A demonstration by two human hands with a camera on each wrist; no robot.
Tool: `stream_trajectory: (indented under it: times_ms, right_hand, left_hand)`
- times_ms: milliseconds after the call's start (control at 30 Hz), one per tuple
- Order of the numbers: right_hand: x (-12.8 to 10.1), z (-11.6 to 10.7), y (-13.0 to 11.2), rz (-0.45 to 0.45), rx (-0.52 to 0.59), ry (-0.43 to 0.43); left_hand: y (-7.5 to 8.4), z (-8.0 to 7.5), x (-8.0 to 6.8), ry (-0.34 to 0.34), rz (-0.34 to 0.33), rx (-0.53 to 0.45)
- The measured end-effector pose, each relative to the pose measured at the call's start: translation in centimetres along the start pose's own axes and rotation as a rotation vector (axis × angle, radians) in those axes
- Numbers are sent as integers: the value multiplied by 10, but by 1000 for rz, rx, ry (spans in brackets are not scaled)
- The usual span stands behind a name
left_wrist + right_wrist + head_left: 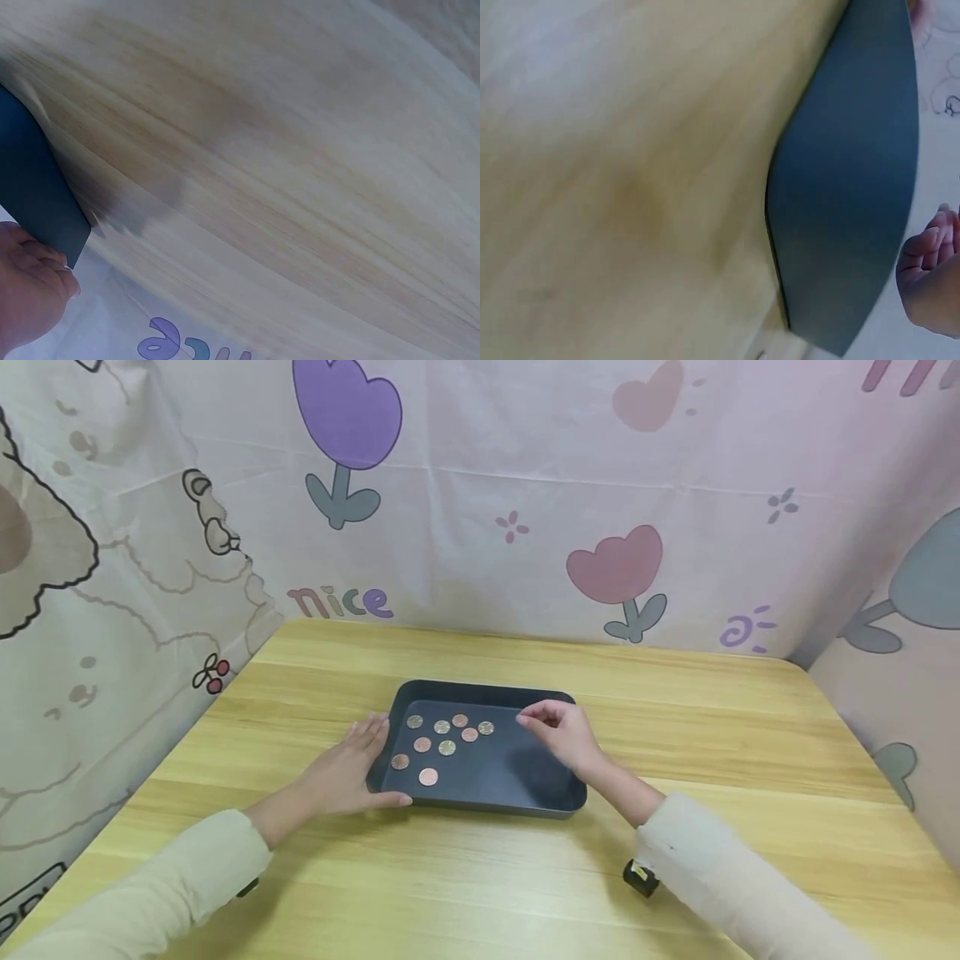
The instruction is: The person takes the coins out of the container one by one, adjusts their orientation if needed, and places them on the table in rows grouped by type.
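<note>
Printed cloth with tulips and a cartoon bear walls the workspace on three sides; a pale wooden bench (pixel 675 710) carries the work.

Position: a dark tray (pixel 517 777) sits at bench centre. Nine coins (pixel 447 747) lie flat in its left half, loosely grouped, most apart from one another; the right half is bare.

Left hand (pixel 348 772): fingers straight, laid against the tray's left wall, thumb along the near-left corner. It steadies the tray and grips nothing.

Right hand (pixel 562 735): hovers over the tray's right half, fingertips drawn together toward the thumb as in a pinch. Whether a coin sits between them cannot be told; the wrist views show only tray edge and bench.

Handling, as judged:
- Coins: rigid, small, light singly, not fragile. Flat on a smooth floor, they offer little edge. Take hold at the rim with thumb and forefinger tips, or slide a coin to the wall and tip it up.
- Tray: stiff, thin-walled, probably light plastic, likely to slide on the smooth bench if pushed. Brace at a wall or corner, as the left hand does.
</note>
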State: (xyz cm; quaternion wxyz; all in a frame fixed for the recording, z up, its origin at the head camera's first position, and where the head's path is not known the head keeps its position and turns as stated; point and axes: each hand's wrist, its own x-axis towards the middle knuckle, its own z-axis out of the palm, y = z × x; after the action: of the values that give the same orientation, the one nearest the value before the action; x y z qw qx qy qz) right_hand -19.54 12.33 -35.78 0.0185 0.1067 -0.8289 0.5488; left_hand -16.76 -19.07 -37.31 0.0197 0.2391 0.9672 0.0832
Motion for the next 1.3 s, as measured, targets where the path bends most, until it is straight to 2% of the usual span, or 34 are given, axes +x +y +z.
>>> stream_trajectory:
  times_ms: [233,500,733,867,1000,1100,1300]
  right_hand:
    - [-1,21,1,-18,33,-67]
    - [0,43,5,-22,32,-95]
    - [4,65,2,-51,53,-180]
    - [5,79,0,-82,18,-248]
    - [5,93,-3,-119,-66,-303]
    - [6,102,-4,-134,-125,-312]
    - [11,109,-3,-127,-172,-353]
  left_hand:
    - [-1,0,0,4,3,-7]
    - [-1,1,1,-4,-5,-10]
    - [0,-1,1,-15,-13,-12]
    - [0,-1,1,-15,-13,-18]
    - [-1,-1,1,-10,-8,-18]
    - [-1,0,1,-5,-3,-15]
    - [-3,2,1,-9,-5,-15]
